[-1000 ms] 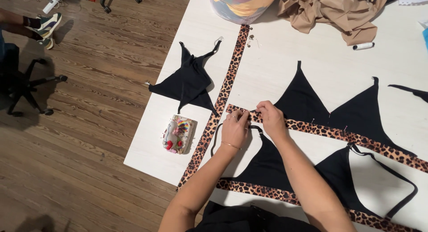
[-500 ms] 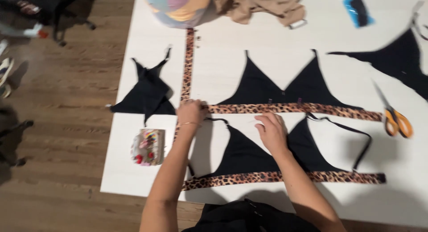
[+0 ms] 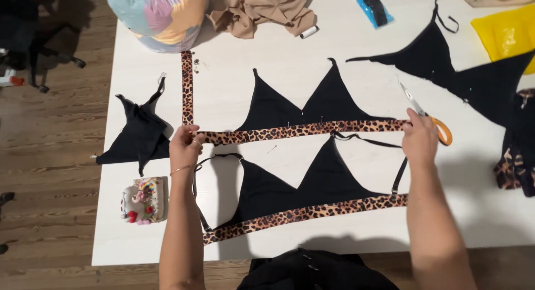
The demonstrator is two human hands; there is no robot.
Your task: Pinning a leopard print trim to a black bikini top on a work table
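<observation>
On a white table (image 3: 356,78) lie two black triangle bikini tops with leopard-print bands. My left hand (image 3: 185,147) pinches the left end of the upper top's leopard band (image 3: 304,130), where a separate leopard strip (image 3: 187,86) runs away from me. My right hand (image 3: 419,140) holds the band's right end, stretching it flat. Pins stick in the band near its middle. The upper black triangles (image 3: 301,103) lie above the band. The lower top (image 3: 301,184) lies between my arms. Orange-handled scissors (image 3: 429,117) lie just behind my right hand.
A small pincushion (image 3: 144,200) sits near the table's left front corner. A loose black piece (image 3: 136,135) lies at the left. Beige fabric (image 3: 262,10), a colourful round bundle (image 3: 156,14), more black pieces (image 3: 462,67) and yellow material (image 3: 504,33) lie at the back and right.
My right hand has slid right along the leopard band from the middle to its far end. The left hand stays at the left end. The view has shifted right.
</observation>
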